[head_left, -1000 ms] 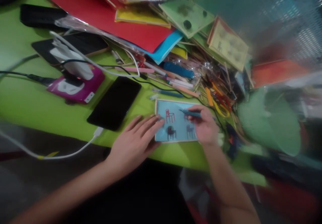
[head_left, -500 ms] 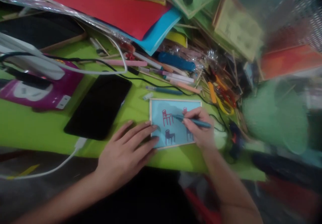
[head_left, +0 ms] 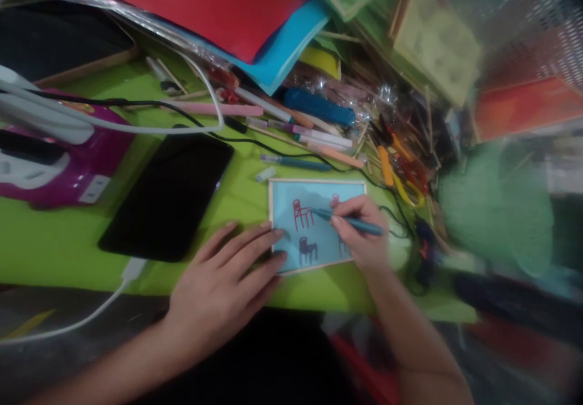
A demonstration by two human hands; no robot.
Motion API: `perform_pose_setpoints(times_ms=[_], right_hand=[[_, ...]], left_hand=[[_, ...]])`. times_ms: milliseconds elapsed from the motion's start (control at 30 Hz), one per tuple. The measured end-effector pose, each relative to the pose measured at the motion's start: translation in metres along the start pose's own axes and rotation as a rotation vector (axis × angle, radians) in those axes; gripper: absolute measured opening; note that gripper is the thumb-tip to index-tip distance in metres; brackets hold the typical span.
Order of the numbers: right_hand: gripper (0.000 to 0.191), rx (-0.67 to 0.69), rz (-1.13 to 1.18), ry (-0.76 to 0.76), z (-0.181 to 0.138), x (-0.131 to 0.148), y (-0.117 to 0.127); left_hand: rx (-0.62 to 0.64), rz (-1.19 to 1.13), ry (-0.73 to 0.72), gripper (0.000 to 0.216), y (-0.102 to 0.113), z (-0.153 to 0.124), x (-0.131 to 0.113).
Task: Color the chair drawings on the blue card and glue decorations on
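A blue card (head_left: 286, 211) with a thin pale frame lies on the green table, bearing several drawn chairs in red and dark purple. My right hand (head_left: 364, 232) grips a teal pen (head_left: 359, 224) whose tip is at the upper left red chair (head_left: 303, 214). Part of the right-hand drawings is covered by that hand. My left hand (head_left: 228, 274) lies flat with fingers spread, its fingertips on the card's left edge. Above the card's top left corner sits a small whitish cap (head_left: 265, 175).
A black phone (head_left: 168, 192) with a white charging cable (head_left: 134, 268) lies left. Behind are pens (head_left: 319, 138), yellow-handled scissors (head_left: 412, 192), a blue pen (head_left: 296, 163) and a black cord. Red paper (head_left: 204, 10) is stacked at the back; a green basket (head_left: 496, 204) stands right.
The view has shifted slightly, so the phone and purple object appear further left. My right hand keeps the pen at the red chair; my left hand stays at the card's edge.
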State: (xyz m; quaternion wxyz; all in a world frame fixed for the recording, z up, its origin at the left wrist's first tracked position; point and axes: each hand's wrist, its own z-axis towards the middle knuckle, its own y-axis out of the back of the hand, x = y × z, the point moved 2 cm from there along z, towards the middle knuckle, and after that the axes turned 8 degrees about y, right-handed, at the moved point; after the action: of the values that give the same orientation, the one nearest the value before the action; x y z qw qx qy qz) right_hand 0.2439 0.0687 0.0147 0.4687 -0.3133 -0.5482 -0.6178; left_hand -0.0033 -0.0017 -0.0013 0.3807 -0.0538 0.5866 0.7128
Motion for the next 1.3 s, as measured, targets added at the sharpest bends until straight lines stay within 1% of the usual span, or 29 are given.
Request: perform_pose_setpoints(times_ms=[200, 400, 633, 867, 1133, 1300], right_hand=[[0.009, 0.025, 0.01, -0.025, -0.0019, -0.0008, 0.0019], [0.008, 0.05, 0.001, -0.013, -0.0013, 0.0022, 0.0013], [0.008, -0.008, 0.044, -0.019, -0.0007, -0.0007, 0.0011], [0.009, 0.041, 0.042, -0.003, -0.001, -0.0006, 0.0013], [0.008, -0.027, 0.047, -0.026, -0.0005, -0.0014, 0.001], [0.008, -0.012, 0.049, -0.028, -0.001, -0.0029, 0.001]], left_hand=[[-0.053, -0.049, 0.06, 0.02, -0.0004, 0.0007, -0.0033], [-0.045, -0.057, 0.061, 0.021, -0.0005, -0.0004, -0.0038], [-0.036, -0.049, 0.042, 0.021, 0.0006, 0.0008, -0.0024], [-0.035, -0.045, 0.057, 0.022, -0.0005, -0.0001, -0.003], [-0.032, -0.048, 0.064, 0.021, -0.0009, -0.0015, -0.0024], [-0.017, -0.047, 0.073, 0.022, -0.0001, -0.0019, -0.0027]])
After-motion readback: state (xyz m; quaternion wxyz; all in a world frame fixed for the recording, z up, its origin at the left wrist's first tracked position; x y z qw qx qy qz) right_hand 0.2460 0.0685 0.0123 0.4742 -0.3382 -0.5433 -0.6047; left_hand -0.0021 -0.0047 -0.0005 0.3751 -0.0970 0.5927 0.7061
